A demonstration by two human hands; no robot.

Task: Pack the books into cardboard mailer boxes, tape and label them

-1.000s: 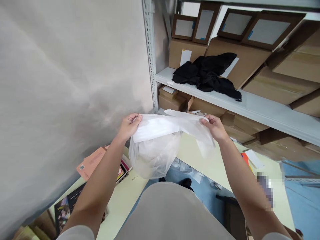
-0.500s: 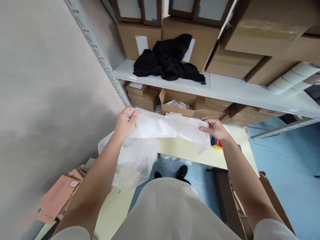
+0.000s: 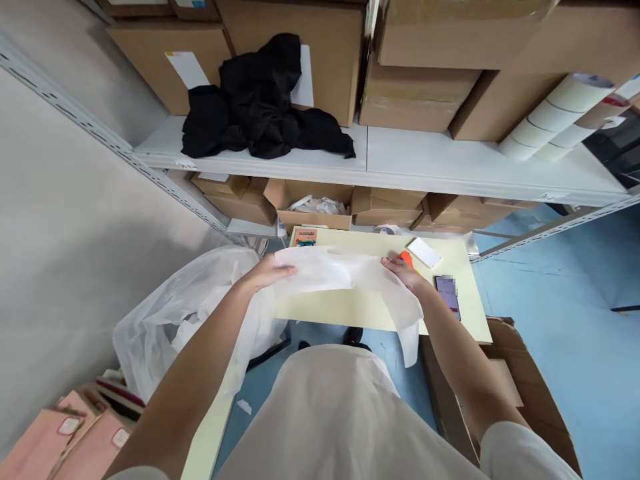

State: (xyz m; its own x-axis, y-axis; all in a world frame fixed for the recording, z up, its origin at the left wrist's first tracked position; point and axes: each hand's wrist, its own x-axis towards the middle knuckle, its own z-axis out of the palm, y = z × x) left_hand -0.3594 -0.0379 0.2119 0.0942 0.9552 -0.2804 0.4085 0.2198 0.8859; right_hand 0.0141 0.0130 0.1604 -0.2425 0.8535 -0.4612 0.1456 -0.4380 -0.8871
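Observation:
A thin, white, slightly see-through sheet (image 3: 333,270) stretches between my hands above a pale yellow table (image 3: 345,310). My left hand (image 3: 265,273) pinches its left end, thumb on top. At the other end, my right hand (image 3: 404,273) grips it between thumb and fingers, and a loose flap hangs down below that hand. Whether it is cloth or soft plastic I cannot tell. Just past my right hand, an orange item (image 3: 406,258) shows in part. A large translucent plastic bag (image 3: 150,313) with white material inside bulges beside my left forearm.
A phone (image 3: 447,295) and a small white box (image 3: 424,253) lie on the table's right side. Behind it stands a metal shelf (image 3: 400,175) with cartons, black cloth (image 3: 265,100) and tape rolls (image 3: 555,117). Pink packets (image 3: 75,433) are at lower left, an open carton (image 3: 525,387) at lower right.
My view has shifted, bringing the phone and white box into sight. Both hands still hold the sheet; its right end now droops in a longer flap.

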